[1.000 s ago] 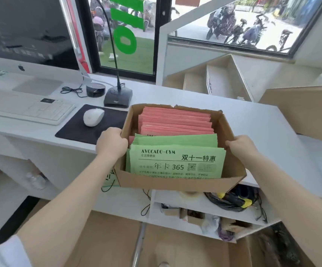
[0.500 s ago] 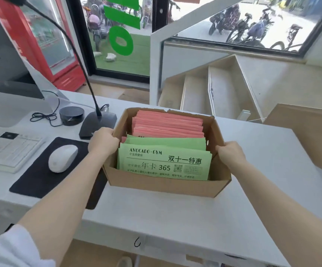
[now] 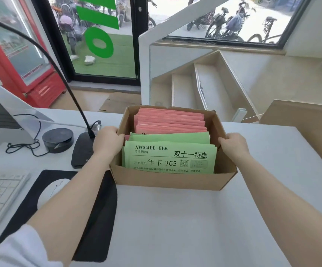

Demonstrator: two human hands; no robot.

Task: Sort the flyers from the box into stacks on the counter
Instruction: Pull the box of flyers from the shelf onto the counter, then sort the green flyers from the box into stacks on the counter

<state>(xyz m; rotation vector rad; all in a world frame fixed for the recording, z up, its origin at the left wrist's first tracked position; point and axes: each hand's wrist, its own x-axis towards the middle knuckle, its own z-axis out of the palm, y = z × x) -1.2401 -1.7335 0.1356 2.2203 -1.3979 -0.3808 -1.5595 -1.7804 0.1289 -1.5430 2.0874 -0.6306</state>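
Hands (image 3: 107,140) (image 3: 233,145) around flyer box (image 3: 172,180)

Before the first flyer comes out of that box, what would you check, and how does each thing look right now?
1. Cardboard box sits flat on the counter: ok.
2. Left hand and right hand free to pick: not ok, both grip the box walls.
3. Green flyers in front, pink flyers behind, both reachable: ok.
4. Bare counter in front for stacks: ok.
5. Mouse pad away from the stacking spot: cannot tell.
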